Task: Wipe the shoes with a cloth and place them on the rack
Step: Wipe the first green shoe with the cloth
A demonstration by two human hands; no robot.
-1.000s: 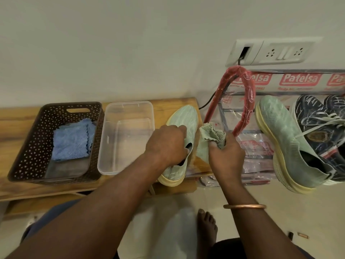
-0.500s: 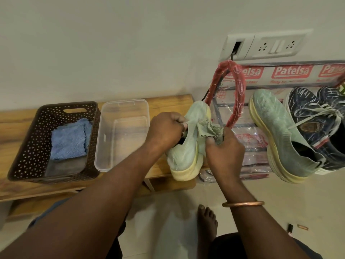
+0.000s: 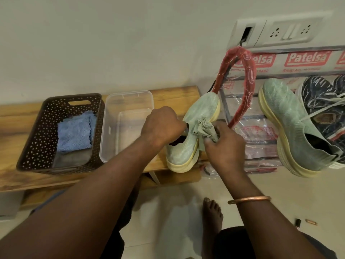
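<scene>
A pale green shoe with a cream sole is tilted on its side over the right end of the wooden bench. My left hand grips it at the collar opening. My right hand holds a crumpled grey-green cloth pressed against the shoe's side by the sole. Its matching green shoe rests on the plastic-wrapped rack at the right, beside a dark patterned sneaker.
A brown perforated basket holding a blue cloth and a clear plastic tub sit on the bench. A red-wrapped rack handle arches by the shoe. Wall socket above. My bare foot is on the floor.
My left hand lifted the green shoe off the bench and turned it onto its side, sole to the right. My right hand brought the cloth against the shoe's side.
</scene>
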